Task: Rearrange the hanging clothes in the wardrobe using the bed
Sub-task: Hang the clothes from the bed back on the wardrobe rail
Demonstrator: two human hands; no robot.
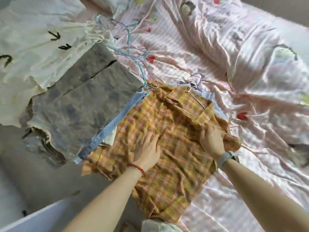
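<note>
A yellow and orange plaid shirt [168,148] lies spread on the bed, on a thin wire hanger [194,99] at its collar. My left hand [147,151] rests flat on the shirt's left side, fingers spread. My right hand [211,139] presses on the shirt near its right shoulder, fingers pointing down into the cloth. To the left lies a grey patterned garment [80,101] over a blue denim piece [108,129]. A cream garment with black marks [36,39] lies beyond it.
A tangle of blue and pink wire hangers [133,54] sits past the grey garment. The pink printed bedsheet [234,64] covers the bed to the right, crumpled. The bed's edge and floor [33,190] are at lower left.
</note>
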